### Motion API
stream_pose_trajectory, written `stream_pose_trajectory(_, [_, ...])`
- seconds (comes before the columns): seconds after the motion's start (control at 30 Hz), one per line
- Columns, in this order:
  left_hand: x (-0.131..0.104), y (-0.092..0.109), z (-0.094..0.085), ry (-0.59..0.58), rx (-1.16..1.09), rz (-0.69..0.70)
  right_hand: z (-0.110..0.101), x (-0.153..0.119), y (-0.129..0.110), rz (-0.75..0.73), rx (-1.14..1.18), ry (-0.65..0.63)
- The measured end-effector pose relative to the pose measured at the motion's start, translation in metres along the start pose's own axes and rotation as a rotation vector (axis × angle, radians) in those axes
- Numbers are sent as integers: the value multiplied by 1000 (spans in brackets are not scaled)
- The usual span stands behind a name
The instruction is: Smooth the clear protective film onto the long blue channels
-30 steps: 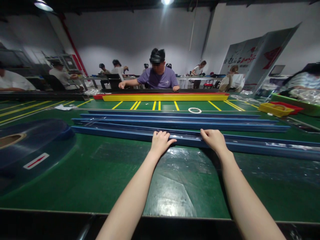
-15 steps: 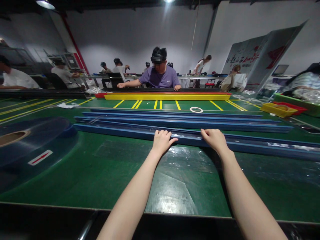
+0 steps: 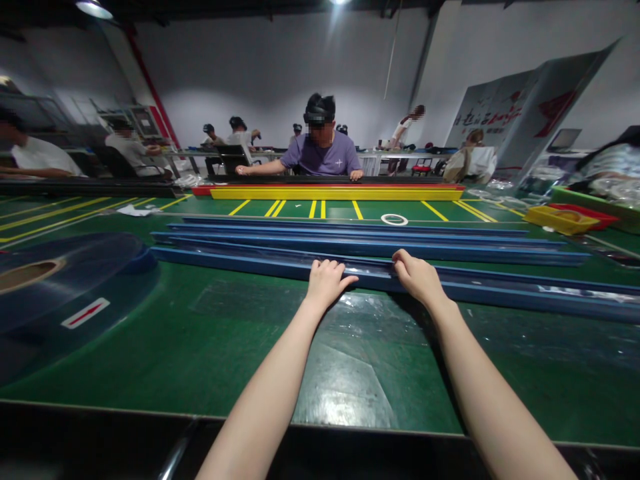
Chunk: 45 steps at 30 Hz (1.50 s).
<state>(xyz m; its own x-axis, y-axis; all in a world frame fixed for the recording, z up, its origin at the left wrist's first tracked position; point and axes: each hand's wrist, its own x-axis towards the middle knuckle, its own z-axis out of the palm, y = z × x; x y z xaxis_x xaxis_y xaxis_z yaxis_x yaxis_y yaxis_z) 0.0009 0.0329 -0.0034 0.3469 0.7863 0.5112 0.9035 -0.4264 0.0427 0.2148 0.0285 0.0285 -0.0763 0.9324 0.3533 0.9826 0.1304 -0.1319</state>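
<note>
- Right hand has shifted left along the nearest blue channel, mid-frame.
- Left hand curls over it, thumb apart; whether either pinches, can't tell.
- Likely smoothing inside; continuing calls for left-hand bracing.

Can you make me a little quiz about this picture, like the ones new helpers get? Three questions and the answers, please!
1. Pick one. What is the camera wearer's left hand touching?
A) a yellow tray
B) a long blue grooved rail
C) a green bin

2. True or false? A flat white ring lies on the table between that rail and the long straight yellow bar.

3. Fill the gap. On the big round roll of clear bluish plastic there is a white label, and its arrow is coloured ____.

Key:
1. B
2. True
3. red
</note>
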Motion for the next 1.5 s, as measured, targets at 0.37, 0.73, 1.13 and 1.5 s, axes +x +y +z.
stream_pose_trajectory(0.37, [0,0,1,11,11,7,1,-1,-8,-125,88,-60])
stream_pose_trajectory(0.73, [0,0,0,5,25,11,0,-2,-15,-195,42,-84])
stream_pose_trajectory(1.13, [-1,1,-1,-8,15,9,-1,-3,-24,-227,-6,-118])
stream_pose_trajectory(1.5, [-1,1,0,1,19,16,6,-5,-34,-315,-9,-125])
